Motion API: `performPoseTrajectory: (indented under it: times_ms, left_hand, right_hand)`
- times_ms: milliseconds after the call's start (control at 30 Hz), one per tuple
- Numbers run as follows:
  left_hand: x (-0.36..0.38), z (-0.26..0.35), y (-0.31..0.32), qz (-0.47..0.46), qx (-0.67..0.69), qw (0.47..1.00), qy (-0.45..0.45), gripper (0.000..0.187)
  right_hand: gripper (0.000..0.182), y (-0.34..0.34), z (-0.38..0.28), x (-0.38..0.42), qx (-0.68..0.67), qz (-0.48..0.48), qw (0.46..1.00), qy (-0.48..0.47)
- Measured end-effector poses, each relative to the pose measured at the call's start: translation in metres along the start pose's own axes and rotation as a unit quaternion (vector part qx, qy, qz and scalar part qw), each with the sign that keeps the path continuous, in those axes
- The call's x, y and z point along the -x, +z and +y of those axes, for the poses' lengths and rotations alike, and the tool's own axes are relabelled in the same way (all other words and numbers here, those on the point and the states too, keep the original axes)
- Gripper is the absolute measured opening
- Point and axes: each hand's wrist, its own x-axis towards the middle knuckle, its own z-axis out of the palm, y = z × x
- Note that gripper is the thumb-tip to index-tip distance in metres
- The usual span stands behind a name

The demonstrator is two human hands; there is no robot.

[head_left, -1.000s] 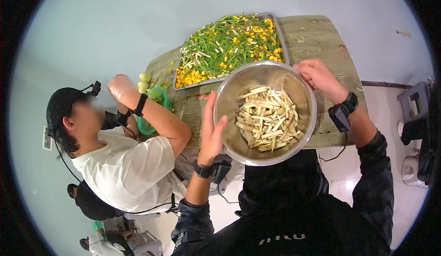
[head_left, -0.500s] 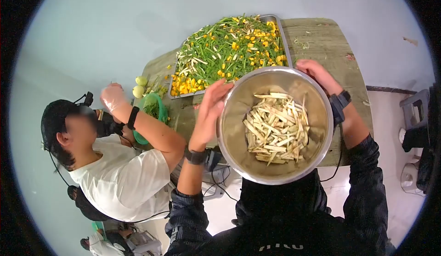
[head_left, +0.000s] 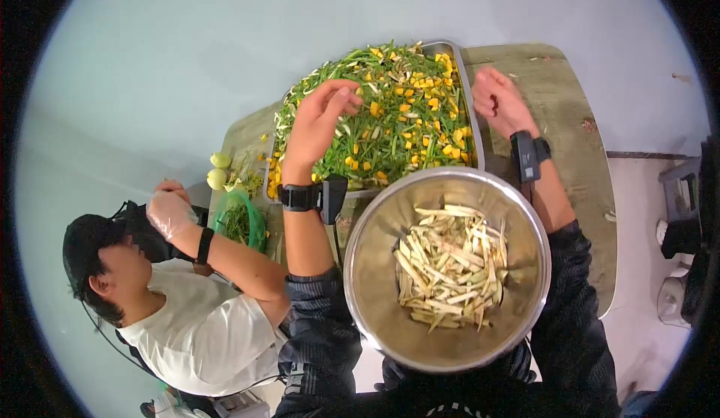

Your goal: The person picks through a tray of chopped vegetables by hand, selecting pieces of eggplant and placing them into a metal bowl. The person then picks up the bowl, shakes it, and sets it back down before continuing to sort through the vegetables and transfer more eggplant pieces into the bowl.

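A steel bowl [head_left: 358,305] stands close to my body, holding pale cut strips [head_left: 450,268] that look like peeled eggplant. Both my hands are off it. My left hand [head_left: 319,122] hovers over the left part of the heaped metal tray [head_left: 478,137], its fingers bent but apart, with nothing visible in them. Beyond the tray's right rim, my right hand [head_left: 502,103] is loosely curled, and no object shows in it. Chopped green stalks [head_left: 375,129] and orange-yellow cubes [head_left: 420,107] fill the tray. Each wrist wears a black strapped device.
To my left a person in a white shirt [head_left: 202,335] raises a gloved hand [head_left: 171,208] beside a green basket [head_left: 255,227] of greens. Two pale green round vegetables [head_left: 218,169] lie on the wooden table [head_left: 551,88]. A grey stool [head_left: 681,193] stands at right.
Both hands have let go of the bowl's sides and moved forward, the left one over the tray. The bowl sits lower in view, and the tray also appears slightly lower.
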Motion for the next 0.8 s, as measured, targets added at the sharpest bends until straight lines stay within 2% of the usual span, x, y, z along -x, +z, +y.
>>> performPoseTrajectory:
  times_ms: [67, 100, 133, 200, 233, 300, 367, 400, 500, 800]
  left_hand:
    - [-0.02, -0.013, 0.005, 0.054, -0.098, 0.994, 0.007, 0.024]
    - [-0.029, -0.02, 0.01, 0.089, -0.139, 0.986, 0.031, 0.016]
    - [-0.036, -0.027, 0.009, 0.089, -0.139, 0.986, 0.027, 0.016]
    - [-0.051, -0.039, 0.012, 0.117, -0.386, 0.901, 0.16, 0.015]
    - [-0.055, -0.043, 0.016, 0.115, -0.383, 0.903, 0.158, 0.015]
    - [-0.059, -0.051, 0.024, 0.102, -0.465, 0.861, 0.178, 0.015]
    - [-0.059, -0.055, 0.027, 0.088, -0.494, 0.845, 0.186, 0.016]
    - [-0.057, -0.056, 0.029, 0.073, -0.524, 0.826, 0.194, 0.017]
    - [-0.055, -0.056, 0.026, 0.081, -0.542, 0.818, 0.175, 0.015]
    - [-0.055, -0.051, 0.022, 0.08, -0.52, 0.841, 0.125, 0.017]
  right_hand:
    - [0.022, 0.003, 0.012, 0.002, 0.026, 0.039, 0.999, 0.02]
    - [0.023, 0.008, 0.012, 0.002, 0.019, 0.062, 0.998, -0.003]
    - [0.023, 0.009, 0.011, 0.003, 0.018, 0.063, 0.998, 0.001]
    - [0.029, 0.005, 0.008, 0.001, -0.029, 0.041, 0.999, -0.002]
    - [0.034, -0.002, 0.007, -0.003, -0.018, 0.015, 1.0, 0.019]
    - [0.033, 0.001, 0.007, -0.003, -0.035, 0.041, 0.998, 0.024]
    - [0.033, 0.001, 0.005, -0.005, -0.053, 0.066, 0.996, 0.028]
    - [0.032, 0.0, 0.006, -0.005, -0.061, 0.05, 0.997, 0.025]
    - [0.03, -0.001, 0.006, -0.004, -0.069, 0.04, 0.996, 0.029]
    - [0.028, 0.001, 0.005, -0.008, -0.067, 0.042, 0.996, 0.03]
